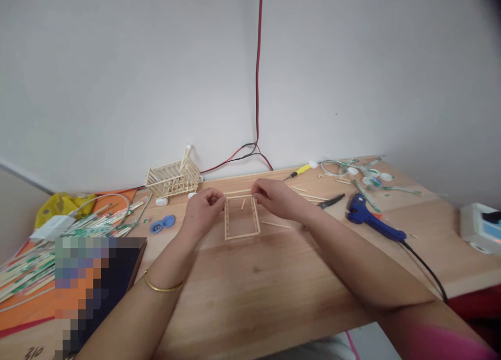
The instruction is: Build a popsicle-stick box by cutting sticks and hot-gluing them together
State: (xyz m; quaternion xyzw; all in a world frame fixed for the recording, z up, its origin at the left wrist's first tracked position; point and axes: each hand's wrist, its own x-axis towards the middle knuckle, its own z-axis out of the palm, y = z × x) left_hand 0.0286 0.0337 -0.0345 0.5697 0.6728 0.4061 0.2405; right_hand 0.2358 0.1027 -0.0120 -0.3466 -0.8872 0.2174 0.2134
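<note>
A small rectangular frame of thin wooden sticks (241,237) lies on the table before me. At its far-left corner my left hand (204,210) is closed in a pinch, a gold bangle on that wrist. My right hand (276,197) pinches at the far-right corner. Between my fingertips a thin wooden stick (239,193) spans the frame's far side; its ends are hidden by my fingers. A short stick piece (243,204) shows inside the frame's outline. Another loose stick (276,225) lies just right of the frame.
Behind my left hand stands a stick-built cart (172,178) with white wheels. Blue caps (162,223) and bundled wrapped sticks (29,268) lie left. To the right are a blue glue gun (371,222), dark-bladed scissors (332,201), a yellow-handled cutter (302,170) and a white box (478,227).
</note>
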